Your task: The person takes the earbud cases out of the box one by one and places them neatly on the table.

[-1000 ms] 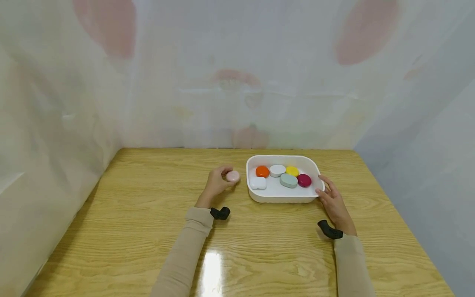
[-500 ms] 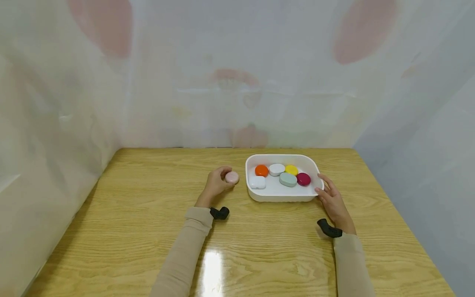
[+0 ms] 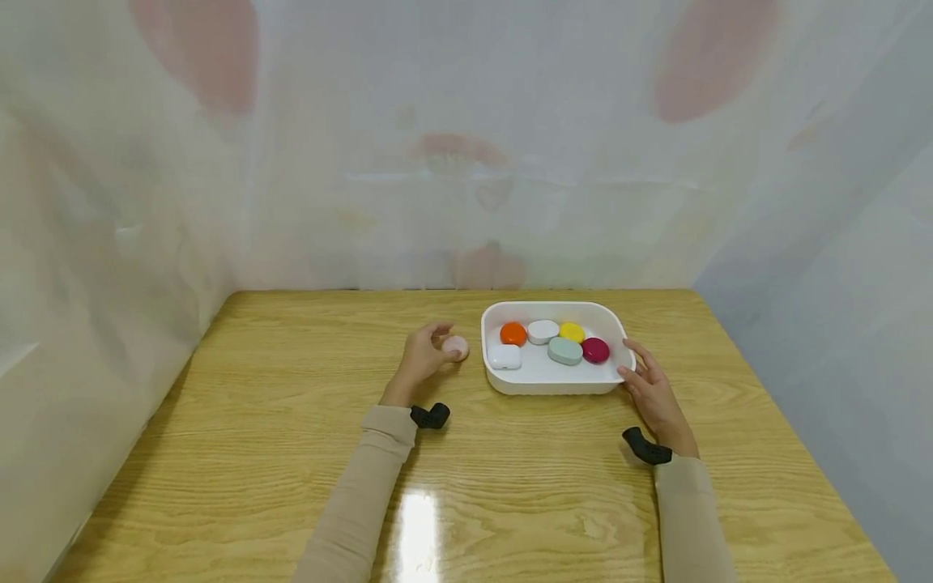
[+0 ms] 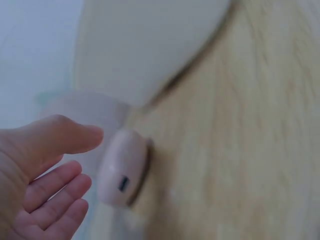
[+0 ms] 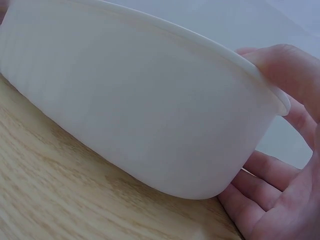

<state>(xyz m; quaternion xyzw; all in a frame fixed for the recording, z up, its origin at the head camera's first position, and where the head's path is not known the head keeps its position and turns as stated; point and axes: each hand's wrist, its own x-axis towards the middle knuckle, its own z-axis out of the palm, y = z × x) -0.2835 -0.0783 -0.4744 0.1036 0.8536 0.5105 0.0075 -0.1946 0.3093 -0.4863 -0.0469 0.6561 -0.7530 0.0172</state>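
A round pale pink earbud case (image 3: 457, 347) lies on the table, left of a white plastic basket (image 3: 557, 389). My left hand (image 3: 421, 358) is around its left side, thumb and index finger near it. In the left wrist view a small gap shows between the thumb and the case (image 4: 120, 167), whose side has a dark port; the index finger is hidden there. My right hand (image 3: 659, 401) grips the basket's right end, thumb over the rim and fingers against the outer wall (image 5: 150, 100).
Inside the basket lie several rounded cases: orange (image 3: 513, 334), white oval (image 3: 543, 331), yellow (image 3: 572, 332), grey-green (image 3: 565, 351), dark red (image 3: 595, 350) and glossy white (image 3: 506, 357). A curtain (image 3: 466, 219) hangs behind the wooden table (image 3: 291, 421).
My left thumb and fingers have loosened from the pink earbud case and drawn slightly left, while the case stays put. The right hand and basket hold their places.
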